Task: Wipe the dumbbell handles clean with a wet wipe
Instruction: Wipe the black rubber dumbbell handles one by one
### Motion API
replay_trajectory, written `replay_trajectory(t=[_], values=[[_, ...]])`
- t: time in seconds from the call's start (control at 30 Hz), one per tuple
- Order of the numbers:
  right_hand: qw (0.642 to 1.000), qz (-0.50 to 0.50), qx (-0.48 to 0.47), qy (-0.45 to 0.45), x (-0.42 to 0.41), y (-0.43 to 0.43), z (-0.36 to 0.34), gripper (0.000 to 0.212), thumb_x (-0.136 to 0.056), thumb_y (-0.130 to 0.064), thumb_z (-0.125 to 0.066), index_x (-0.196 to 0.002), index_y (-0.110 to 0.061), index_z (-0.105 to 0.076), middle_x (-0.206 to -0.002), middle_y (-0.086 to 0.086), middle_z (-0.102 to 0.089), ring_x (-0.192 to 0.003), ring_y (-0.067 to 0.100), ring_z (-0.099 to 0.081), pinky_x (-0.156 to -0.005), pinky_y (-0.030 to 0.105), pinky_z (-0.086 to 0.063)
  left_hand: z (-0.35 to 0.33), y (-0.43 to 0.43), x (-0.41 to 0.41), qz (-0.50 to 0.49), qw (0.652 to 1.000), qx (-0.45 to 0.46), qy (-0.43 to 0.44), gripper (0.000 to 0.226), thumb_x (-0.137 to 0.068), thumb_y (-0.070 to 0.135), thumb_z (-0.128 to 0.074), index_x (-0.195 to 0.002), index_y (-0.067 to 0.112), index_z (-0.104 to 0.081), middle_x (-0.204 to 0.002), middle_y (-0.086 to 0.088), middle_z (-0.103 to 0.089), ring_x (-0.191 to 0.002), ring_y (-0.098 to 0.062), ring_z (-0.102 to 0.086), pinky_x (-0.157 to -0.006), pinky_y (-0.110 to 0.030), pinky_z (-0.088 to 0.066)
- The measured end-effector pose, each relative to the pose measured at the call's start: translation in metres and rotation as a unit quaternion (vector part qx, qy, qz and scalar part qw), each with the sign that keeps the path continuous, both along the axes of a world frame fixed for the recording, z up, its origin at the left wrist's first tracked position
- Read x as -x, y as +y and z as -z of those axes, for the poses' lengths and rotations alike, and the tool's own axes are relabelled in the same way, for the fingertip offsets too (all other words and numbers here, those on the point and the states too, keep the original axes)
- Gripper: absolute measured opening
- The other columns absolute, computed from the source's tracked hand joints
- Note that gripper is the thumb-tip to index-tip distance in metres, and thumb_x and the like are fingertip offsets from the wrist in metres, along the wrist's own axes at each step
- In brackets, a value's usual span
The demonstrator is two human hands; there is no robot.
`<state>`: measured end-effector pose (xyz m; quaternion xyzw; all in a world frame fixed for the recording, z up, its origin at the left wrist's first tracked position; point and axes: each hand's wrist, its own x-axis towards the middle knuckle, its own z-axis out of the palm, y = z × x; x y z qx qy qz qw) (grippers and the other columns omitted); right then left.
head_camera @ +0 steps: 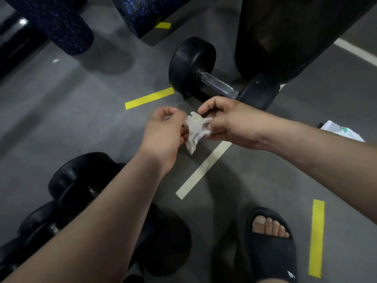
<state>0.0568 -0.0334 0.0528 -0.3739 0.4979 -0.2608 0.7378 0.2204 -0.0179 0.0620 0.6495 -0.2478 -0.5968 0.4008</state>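
A crumpled white wet wipe (pixel 195 128) is stretched between my two hands above the grey floor. My left hand (pixel 165 131) pinches its left side and my right hand (pixel 228 121) pinches its right side. Just beyond my right hand lies a black dumbbell (pixel 191 66) with a shiny metal handle (pixel 218 84); its far end is hidden behind a dark bench base. More black dumbbells (pixel 81 180) lie under my left forearm at the lower left, their handles mostly hidden.
A dark bench or machine (pixel 285 37) rises at the upper right. Blue-speckled foam rollers (pixel 61 23) stand at the top left. A white wipe packet (pixel 342 132) lies on the floor at right. My foot in a black slide (pixel 271 242) is at the bottom. Yellow and white tape strips mark the floor.
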Motion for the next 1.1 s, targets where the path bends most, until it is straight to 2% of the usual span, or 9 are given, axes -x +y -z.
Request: replay_trajectory(t=[0.13,0.27,0.43,0.6,0.77,0.87,0.93,1.03,1.1], values=[[0.991,0.093,-0.051,-0.079,0.004,-0.004,-0.001,0.028,-0.092,0.014,-0.048,-0.091,-0.010,-0.061,-0.077,0.011,-0.066,-0.071,0.021,-0.064,-0.072,0.032,-0.057,-0.004,0.002,-0.003,0.046,0.998,0.033,-0.022,0.017,-0.106,0.011,-0.048,-0.117,0.017,-0.060,-0.097,-0.013,-0.068,-0.084,-0.029,-0.067,-0.087,-0.046,-0.060],[0.997,0.046,-0.031,-0.058,-0.001,0.004,0.001,0.020,-0.092,0.008,-0.056,-0.091,-0.011,-0.062,-0.085,0.014,-0.064,-0.066,0.017,-0.060,-0.066,0.029,-0.053,-0.008,-0.001,-0.007,0.061,0.997,0.037,-0.029,0.014,-0.105,0.019,-0.054,-0.116,0.017,-0.062,-0.115,-0.018,-0.068,-0.105,-0.032,-0.070,-0.097,-0.054,-0.055],[0.999,0.045,-0.016,-0.015,-0.002,0.005,0.001,0.018,-0.094,-0.004,-0.064,-0.107,-0.016,-0.062,-0.093,0.008,-0.067,-0.078,0.017,-0.065,-0.073,0.031,-0.054,-0.010,0.001,-0.017,0.141,0.989,0.049,0.000,0.039,-0.094,-0.004,-0.065,-0.129,0.010,-0.055,-0.116,-0.018,-0.068,-0.099,-0.023,-0.071,-0.089,-0.037,-0.060],[0.990,0.142,0.010,-0.025,-0.002,-0.001,0.001,0.022,-0.099,0.004,-0.051,-0.098,-0.014,-0.064,-0.083,0.007,-0.064,-0.072,0.016,-0.064,-0.073,0.036,-0.054,-0.005,0.000,-0.036,0.219,0.960,0.083,-0.152,0.029,-0.096,0.000,-0.064,-0.116,0.021,-0.063,-0.078,0.003,-0.067,-0.067,-0.011,-0.068,-0.070,-0.022,-0.055],[0.998,0.000,0.053,0.022,-0.003,0.003,-0.006,0.021,-0.097,0.001,-0.055,-0.110,-0.004,-0.071,-0.104,0.020,-0.071,-0.096,0.025,-0.064,-0.101,0.042,-0.050,0.000,-0.004,-0.042,0.246,0.939,0.094,-0.222,0.022,-0.103,0.006,-0.052,-0.099,0.018,-0.071,-0.072,0.006,-0.068,-0.062,-0.002,-0.061,-0.066,-0.017,-0.052],[0.970,-0.110,0.143,0.166,0.000,0.004,-0.009,0.019,-0.089,-0.021,-0.076,-0.107,-0.020,-0.075,-0.098,-0.002,-0.075,-0.086,0.004,-0.064,-0.084,0.021,-0.050,-0.003,-0.006,-0.039,0.198,0.969,0.054,-0.141,0.024,-0.107,0.009,-0.046,-0.099,0.009,-0.069,-0.072,-0.005,-0.064,-0.060,-0.008,-0.055,-0.065,-0.022,-0.050],[0.955,-0.100,0.165,0.224,-0.001,0.003,-0.006,0.012,-0.085,-0.026,-0.080,-0.096,-0.023,-0.076,-0.084,-0.006,-0.071,-0.075,0.002,-0.060,-0.075,0.023,-0.048,-0.004,-0.006,-0.040,0.198,0.968,0.054,-0.141,0.029,-0.108,0.021,-0.046,-0.092,0.009,-0.068,-0.066,-0.003,-0.060,-0.058,-0.010,-0.051,-0.064,-0.026,-0.048],[0.972,-0.054,0.143,0.179,0.001,0.000,-0.003,0.012,-0.090,-0.025,-0.074,-0.092,-0.013,-0.075,-0.081,0.009,-0.070,-0.075,0.016,-0.060,-0.076,0.037,-0.048,-0.004,-0.005,-0.042,0.292,0.919,0.085,-0.249,0.039,-0.094,0.050,-0.066,-0.081,0.014,-0.065,-0.058,0.007,-0.054,-0.055,-0.009,-0.045,-0.056,-0.024,-0.039],[0.984,-0.044,0.115,0.131,0.003,-0.001,-0.004,0.025,-0.094,-0.024,-0.069,-0.097,0.001,-0.070,-0.086,0.018,-0.067,-0.079,0.023,-0.057,-0.079,0.041,-0.045,-0.005,-0.003,-0.040,0.305,0.914,0.088,-0.252,0.034,-0.083,0.044,-0.081,-0.080,0.016,-0.061,-0.059,0.010,-0.049,-0.054,-0.008,-0.039,-0.050,-0.025,-0.032]])
